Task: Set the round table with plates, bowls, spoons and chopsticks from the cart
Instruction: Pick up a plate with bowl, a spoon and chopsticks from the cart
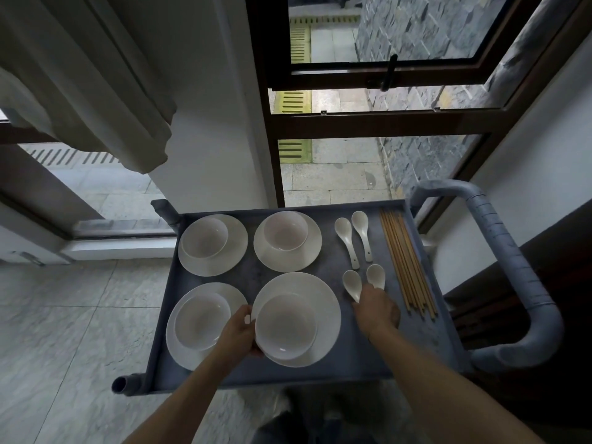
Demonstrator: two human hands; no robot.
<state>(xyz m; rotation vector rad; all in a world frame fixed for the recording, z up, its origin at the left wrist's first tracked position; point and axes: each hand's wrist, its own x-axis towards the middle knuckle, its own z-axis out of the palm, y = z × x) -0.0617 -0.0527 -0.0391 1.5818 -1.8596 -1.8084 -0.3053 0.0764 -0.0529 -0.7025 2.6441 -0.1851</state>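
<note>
A grey cart tray [320,373] holds several white plates, each with a white bowl on it. My left hand [238,331] grips the left rim of the near right plate [326,302], which carries a bowl [285,328]. My right hand [378,310] lies over the handles of the two near white spoons [352,283], fingers curled down onto them. Two more spoons [354,235] lie farther back. A bundle of wooden chopsticks [407,261] runs along the tray's right side. The round table is out of view.
The cart's padded grey handle [512,267] loops around on the right. Beyond the cart stand a white pillar [208,139] and a dark-framed window [368,123]. A pale curtain [80,75] hangs at the upper left. Grey tiled floor [64,315] lies to the left.
</note>
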